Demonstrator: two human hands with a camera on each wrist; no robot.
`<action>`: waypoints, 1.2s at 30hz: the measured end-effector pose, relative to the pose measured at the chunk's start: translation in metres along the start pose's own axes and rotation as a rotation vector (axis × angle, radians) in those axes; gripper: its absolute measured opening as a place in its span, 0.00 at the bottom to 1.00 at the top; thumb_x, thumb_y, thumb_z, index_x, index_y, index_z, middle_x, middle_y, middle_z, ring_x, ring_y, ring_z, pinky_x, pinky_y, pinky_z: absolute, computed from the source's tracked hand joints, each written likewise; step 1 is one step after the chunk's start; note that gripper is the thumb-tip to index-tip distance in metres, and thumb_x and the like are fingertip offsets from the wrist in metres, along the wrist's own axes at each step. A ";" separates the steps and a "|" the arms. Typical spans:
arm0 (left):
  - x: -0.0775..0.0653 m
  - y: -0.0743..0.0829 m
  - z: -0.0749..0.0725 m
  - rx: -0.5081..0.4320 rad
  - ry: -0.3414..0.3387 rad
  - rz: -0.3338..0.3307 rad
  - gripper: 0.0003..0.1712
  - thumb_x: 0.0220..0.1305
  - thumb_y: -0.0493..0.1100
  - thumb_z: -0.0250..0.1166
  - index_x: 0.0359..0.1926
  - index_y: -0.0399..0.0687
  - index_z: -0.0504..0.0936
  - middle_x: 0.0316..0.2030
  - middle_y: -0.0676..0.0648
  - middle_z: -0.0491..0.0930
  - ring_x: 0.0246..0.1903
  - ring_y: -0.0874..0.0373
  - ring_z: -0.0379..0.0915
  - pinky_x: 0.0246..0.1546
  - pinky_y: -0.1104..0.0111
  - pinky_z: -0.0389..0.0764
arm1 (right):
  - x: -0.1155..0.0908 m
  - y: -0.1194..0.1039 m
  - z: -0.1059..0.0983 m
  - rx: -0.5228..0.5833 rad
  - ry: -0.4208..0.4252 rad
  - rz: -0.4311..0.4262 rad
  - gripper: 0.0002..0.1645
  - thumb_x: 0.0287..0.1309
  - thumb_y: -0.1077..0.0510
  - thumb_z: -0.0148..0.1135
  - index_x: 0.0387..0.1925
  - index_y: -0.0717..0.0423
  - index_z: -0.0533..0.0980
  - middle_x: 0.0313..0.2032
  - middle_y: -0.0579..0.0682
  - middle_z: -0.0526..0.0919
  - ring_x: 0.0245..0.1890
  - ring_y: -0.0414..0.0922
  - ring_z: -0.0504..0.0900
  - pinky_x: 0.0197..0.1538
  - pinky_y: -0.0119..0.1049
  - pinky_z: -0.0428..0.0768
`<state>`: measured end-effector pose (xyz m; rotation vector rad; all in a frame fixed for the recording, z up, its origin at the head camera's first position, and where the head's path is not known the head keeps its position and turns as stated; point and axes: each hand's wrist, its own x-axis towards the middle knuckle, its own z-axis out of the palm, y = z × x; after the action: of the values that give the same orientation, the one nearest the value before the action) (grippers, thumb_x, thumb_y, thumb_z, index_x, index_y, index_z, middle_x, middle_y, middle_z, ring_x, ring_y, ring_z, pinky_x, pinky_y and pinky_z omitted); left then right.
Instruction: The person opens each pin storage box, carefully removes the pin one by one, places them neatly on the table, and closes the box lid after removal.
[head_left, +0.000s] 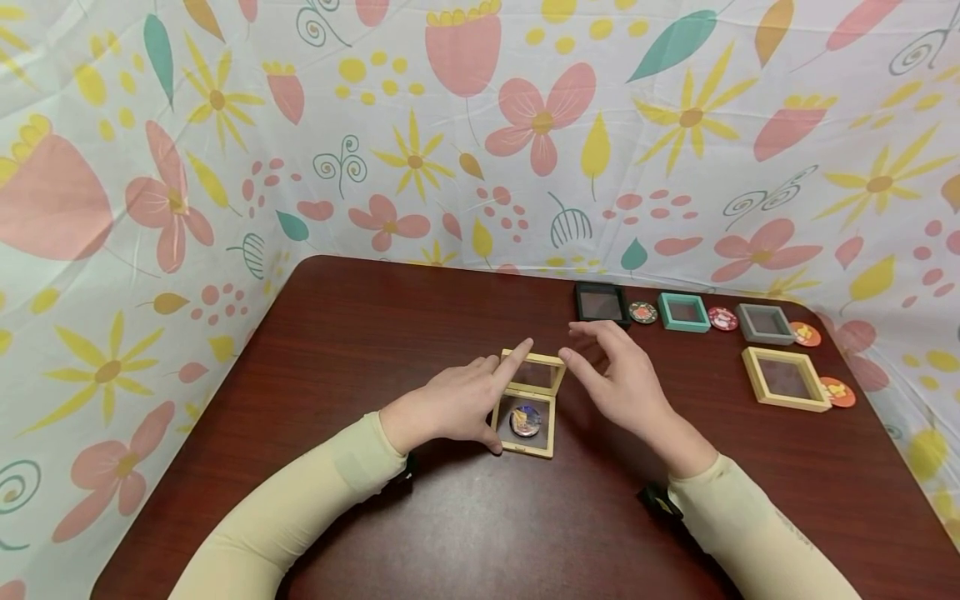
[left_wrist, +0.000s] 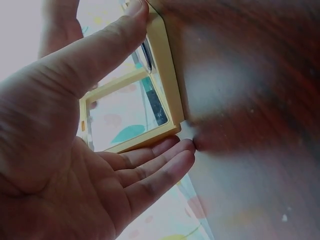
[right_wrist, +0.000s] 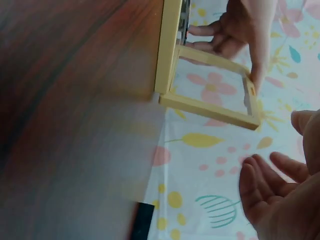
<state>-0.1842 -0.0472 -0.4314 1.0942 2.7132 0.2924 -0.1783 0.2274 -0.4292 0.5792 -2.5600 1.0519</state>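
Observation:
A yellow-framed display case (head_left: pixel 552 433) lies on the table with its clear-windowed lid (head_left: pixel 556 382) raised at the far side. Inside the base rests a round, blue-and-orange chip (head_left: pixel 526 421) with a shiny surface. My left hand (head_left: pixel 457 402) spans the case's left side. Its thumb (left_wrist: pixel 102 47) touches the front edge, while the index finger reaches the lid's top and the other fingers extend beside the lid. To the right of the lid, my right hand (head_left: pixel 626 379) hovers apart from it, its fingers loosely bent and holding nothing.
Along the back right stand black (head_left: pixel 602 303), teal (head_left: pixel 683 312) and grey (head_left: pixel 765 323) frames, each beside a round chip. Another yellow case (head_left: pixel 786 379) lies nearer, partly over an orange chip (head_left: pixel 840 392). Floral cloth (head_left: pixel 465 167) hangs behind the dark wooden table (head_left: pixel 465 525).

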 end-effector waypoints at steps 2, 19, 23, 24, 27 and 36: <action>0.000 0.000 0.000 0.003 0.001 0.001 0.96 0.44 0.67 0.92 0.91 0.56 0.27 0.68 0.37 0.77 0.68 0.44 0.77 0.56 0.56 0.86 | -0.001 -0.003 0.000 -0.034 0.044 -0.082 0.24 0.73 0.57 0.76 0.66 0.58 0.82 0.52 0.53 0.86 0.43 0.45 0.84 0.45 0.42 0.84; -0.001 0.000 0.000 0.020 -0.008 0.004 0.95 0.46 0.67 0.91 0.91 0.56 0.27 0.69 0.35 0.76 0.70 0.43 0.76 0.57 0.54 0.86 | -0.014 -0.026 0.018 -0.271 -0.082 -0.460 0.20 0.63 0.52 0.81 0.53 0.56 0.88 0.49 0.50 0.88 0.46 0.48 0.87 0.38 0.48 0.87; -0.001 0.000 -0.001 0.023 -0.013 0.005 0.95 0.47 0.67 0.91 0.91 0.57 0.25 0.68 0.36 0.76 0.69 0.44 0.77 0.56 0.55 0.86 | -0.018 -0.028 0.023 -0.322 -0.181 -0.440 0.20 0.62 0.51 0.84 0.51 0.54 0.89 0.49 0.49 0.88 0.48 0.49 0.88 0.41 0.48 0.88; 0.000 0.000 -0.001 0.023 -0.014 0.005 0.95 0.47 0.67 0.91 0.91 0.57 0.25 0.68 0.36 0.76 0.69 0.44 0.77 0.56 0.55 0.86 | -0.019 -0.028 0.025 -0.330 -0.205 -0.434 0.19 0.62 0.50 0.84 0.50 0.54 0.89 0.49 0.49 0.88 0.48 0.48 0.88 0.42 0.48 0.88; 0.000 0.000 -0.001 0.024 -0.017 0.006 0.95 0.47 0.68 0.91 0.91 0.58 0.24 0.69 0.36 0.76 0.69 0.44 0.76 0.55 0.56 0.87 | -0.021 -0.028 0.028 -0.354 -0.270 -0.414 0.18 0.62 0.49 0.84 0.48 0.53 0.89 0.49 0.48 0.87 0.45 0.47 0.88 0.43 0.46 0.88; 0.000 -0.001 -0.001 0.030 -0.005 0.007 0.96 0.45 0.68 0.91 0.91 0.56 0.25 0.65 0.39 0.77 0.66 0.46 0.78 0.52 0.57 0.87 | -0.022 -0.029 0.032 -0.397 -0.383 -0.396 0.20 0.64 0.48 0.84 0.52 0.52 0.90 0.47 0.50 0.85 0.41 0.45 0.86 0.40 0.44 0.87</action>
<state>-0.1844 -0.0479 -0.4308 1.1107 2.7188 0.2511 -0.1495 0.1911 -0.4439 1.1984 -2.6904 0.3090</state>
